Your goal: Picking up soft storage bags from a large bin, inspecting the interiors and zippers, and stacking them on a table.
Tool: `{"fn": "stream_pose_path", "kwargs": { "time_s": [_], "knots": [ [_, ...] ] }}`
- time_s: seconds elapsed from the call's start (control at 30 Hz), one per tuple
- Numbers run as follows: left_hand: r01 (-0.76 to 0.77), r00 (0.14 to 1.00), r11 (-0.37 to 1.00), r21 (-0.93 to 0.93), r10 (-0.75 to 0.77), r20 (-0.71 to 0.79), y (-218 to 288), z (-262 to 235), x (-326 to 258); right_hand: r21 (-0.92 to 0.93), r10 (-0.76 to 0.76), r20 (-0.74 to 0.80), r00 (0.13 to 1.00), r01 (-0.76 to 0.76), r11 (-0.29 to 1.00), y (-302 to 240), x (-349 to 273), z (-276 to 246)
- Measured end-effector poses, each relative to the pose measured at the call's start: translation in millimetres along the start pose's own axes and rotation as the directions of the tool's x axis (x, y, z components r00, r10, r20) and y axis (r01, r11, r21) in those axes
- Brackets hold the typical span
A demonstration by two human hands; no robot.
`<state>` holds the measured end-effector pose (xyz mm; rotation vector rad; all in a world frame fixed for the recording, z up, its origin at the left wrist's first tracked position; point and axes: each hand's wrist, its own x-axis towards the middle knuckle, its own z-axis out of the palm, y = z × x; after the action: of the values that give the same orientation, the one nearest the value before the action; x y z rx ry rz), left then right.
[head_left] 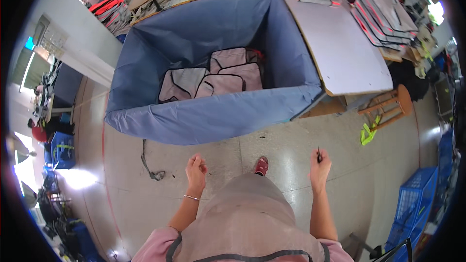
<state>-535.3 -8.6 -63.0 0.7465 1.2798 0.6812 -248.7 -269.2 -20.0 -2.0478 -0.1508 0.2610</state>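
Observation:
My right hand (320, 166) is closed around a small black pointed tool (319, 155), its thin tip sticking up past the fingers; the rest of the tool is hidden in the grip. Held out over the floor, my left hand (196, 169) has its fingers curled in, and nothing shows in them. Ahead of both hands stands a large bin lined with blue-grey cloth (213, 119). Inside it lie several pale pinkish-grey fabric pieces with dark edging (228, 83). Neither hand touches the bin.
A white-topped table (335, 43) adjoins the bin's right side, with stacked fabric pieces (383, 17) on it. A wooden stool (395, 104) and a yellow-green strip (369, 135) are beyond my right hand. Blue crates (412, 199) stand at far right. A dark strap (154, 173) lies on the floor.

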Motion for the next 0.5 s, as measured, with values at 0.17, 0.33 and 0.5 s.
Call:
{"fn": "stream_pose_path", "kwargs": {
  "time_s": [0.17, 0.33, 0.5],
  "knots": [
    [-0.244, 0.968, 0.966, 0.079, 0.247, -0.031, 56.9, 43.6, 14.3, -0.046, -0.235, 0.074, 0.969, 0.239, 0.97, -49.6, 124.6, 64.8],
    [-0.352, 0.929, 0.922, 0.16, 0.365, -0.064, 112.5, 82.6, 54.4, -0.236, -0.412, 0.062, 0.909, 0.414, 0.879, -63.8, 203.8, 129.6],
    [-0.567, 0.818, 0.564, 0.6, 0.468, 0.333, 155.2, 125.4, 153.4, -0.476, -0.376, 0.038, 0.926, 0.348, 0.808, -58.2, 230.1, 176.4]
  ]
}}
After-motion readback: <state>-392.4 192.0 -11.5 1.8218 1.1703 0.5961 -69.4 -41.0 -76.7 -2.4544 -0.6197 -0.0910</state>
